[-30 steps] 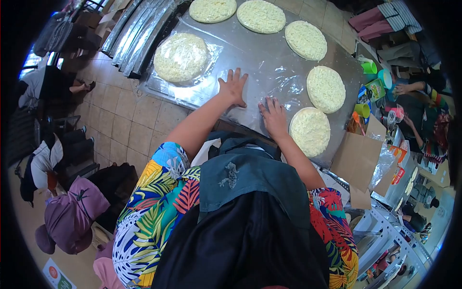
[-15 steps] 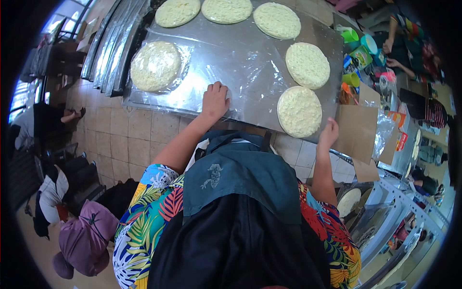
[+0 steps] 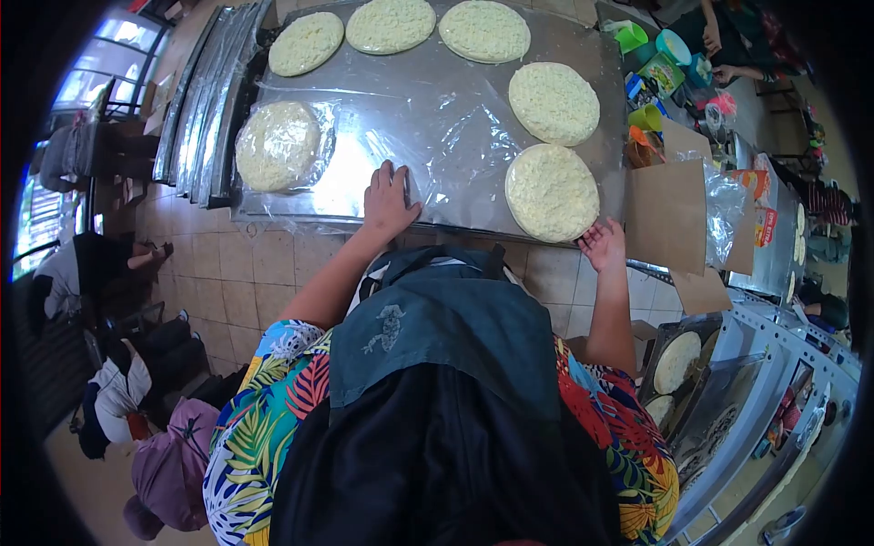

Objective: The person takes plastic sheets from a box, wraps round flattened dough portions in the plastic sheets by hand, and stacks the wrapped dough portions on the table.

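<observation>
My left hand (image 3: 390, 202) rests with fingers apart on clear plastic film (image 3: 464, 136) near the front edge of a metal table (image 3: 364, 118). Left of it, a round topped base (image 3: 278, 146) lies wrapped in plastic. My right hand (image 3: 604, 244) is palm up with loosely curled fingers at the table's front right edge, its fingertips by the rim of an unwrapped round base (image 3: 552, 193). Another base (image 3: 553, 103) lies just behind that one. Further round bases (image 3: 483, 31) line the table's back.
Stacked plastic-covered trays (image 3: 214, 109) stand at the left. On the right are an open cardboard box (image 3: 666, 217), green cups (image 3: 630, 36) and a metal rack (image 3: 774, 346) with more bases. Several people are around, one seated in purple (image 3: 177, 464).
My right hand has moved off the plastic film to the table's front right edge and turned palm up. My left hand has shifted left along the front edge. The view has swung right.
</observation>
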Demonstrator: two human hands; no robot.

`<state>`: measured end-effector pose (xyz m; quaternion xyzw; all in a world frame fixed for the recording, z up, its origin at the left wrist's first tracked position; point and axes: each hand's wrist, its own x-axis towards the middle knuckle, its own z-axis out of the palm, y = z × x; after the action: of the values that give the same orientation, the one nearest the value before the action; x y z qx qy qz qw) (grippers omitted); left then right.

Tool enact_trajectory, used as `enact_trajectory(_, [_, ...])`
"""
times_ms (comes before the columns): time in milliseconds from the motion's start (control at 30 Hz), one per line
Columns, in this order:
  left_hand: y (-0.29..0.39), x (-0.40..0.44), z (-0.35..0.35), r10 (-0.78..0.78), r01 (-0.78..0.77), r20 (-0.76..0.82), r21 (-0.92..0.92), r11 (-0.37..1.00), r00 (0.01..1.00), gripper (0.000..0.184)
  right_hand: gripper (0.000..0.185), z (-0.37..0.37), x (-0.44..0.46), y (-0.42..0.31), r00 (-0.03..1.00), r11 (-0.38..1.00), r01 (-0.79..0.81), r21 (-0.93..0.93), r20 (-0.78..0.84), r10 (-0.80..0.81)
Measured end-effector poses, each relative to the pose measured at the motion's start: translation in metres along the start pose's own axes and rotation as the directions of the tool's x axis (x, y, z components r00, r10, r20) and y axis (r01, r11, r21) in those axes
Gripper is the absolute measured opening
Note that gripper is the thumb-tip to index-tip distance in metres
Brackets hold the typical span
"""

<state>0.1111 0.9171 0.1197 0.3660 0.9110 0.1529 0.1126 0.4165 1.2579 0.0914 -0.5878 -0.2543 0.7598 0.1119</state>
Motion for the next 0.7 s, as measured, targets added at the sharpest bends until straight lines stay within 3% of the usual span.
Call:
enact_trajectory(67, [0.000,-0.002,-0.001,-0.032,0.032,-0.002,0.031,0.999,0.999,0.076,0.039,0.003,0.004,0.002,0.999,0.999,0.028,0.038,0.044,-0.030])
enact_trajectory(133, [0.000,-0.005,0.000,-0.060,0.060,-0.003,0.058,0.996,0.998,0.076,0.038,0.014,-0.002,0.008,0.965,0.962,0.154,0.224,0.173,-0.195])
enact_trajectory(167, [-0.001,-0.006,0.000,-0.058,0.059,-0.014,0.072,0.996,0.998,0.076,0.038,0.020,-0.005,0.011,0.965,0.962,0.152,0.226,0.177,-0.194])
enact_trajectory(233, [0.000,-0.007,0.001,-0.053,0.056,-0.026,0.085,0.995,0.998,0.076,0.042,0.031,-0.007,0.019,0.876,0.881,0.061,0.469,0.398,-0.272])
enact_trajectory(267, [-0.001,-0.007,0.002,-0.058,0.060,-0.017,0.090,0.994,0.998,0.076,0.042,0.037,-0.007,0.024,0.876,0.880,0.061,0.471,0.398,-0.273])
enact_trajectory(333, [0.000,-0.006,0.001,-0.060,0.061,-0.010,0.094,0.994,0.998,0.076,0.047,0.048,0.001,0.037,0.929,0.869,0.125,0.479,0.251,-0.272])
enact_trajectory(367, [0.001,-0.006,0.001,-0.072,0.071,0.007,0.101,0.992,0.997,0.075,0.049,0.053,0.007,0.042,0.928,0.844,0.073,0.532,0.274,-0.252])
enact_trajectory(500, [0.004,-0.004,0.000,-0.093,0.087,0.046,0.111,0.990,0.995,0.077,0.048,0.073,0.007,0.056,0.901,0.842,0.147,0.519,0.282,-0.331])
enact_trajectory(600, [0.005,-0.002,-0.002,-0.094,0.088,0.057,0.111,0.990,0.994,0.079,0.049,0.077,0.010,0.059,0.884,0.842,0.086,0.532,0.350,-0.311])
enact_trajectory(667, [0.003,-0.002,-0.001,-0.082,0.073,0.058,0.133,0.988,0.995,0.080,0.054,0.081,0.011,0.058,0.852,0.901,0.015,0.433,0.467,-0.238])
enact_trajectory(700, [0.004,-0.002,-0.003,-0.095,0.084,0.076,0.134,0.987,0.993,0.078,0.053,0.084,0.012,0.056,0.793,0.882,-0.107,0.458,0.574,-0.202])
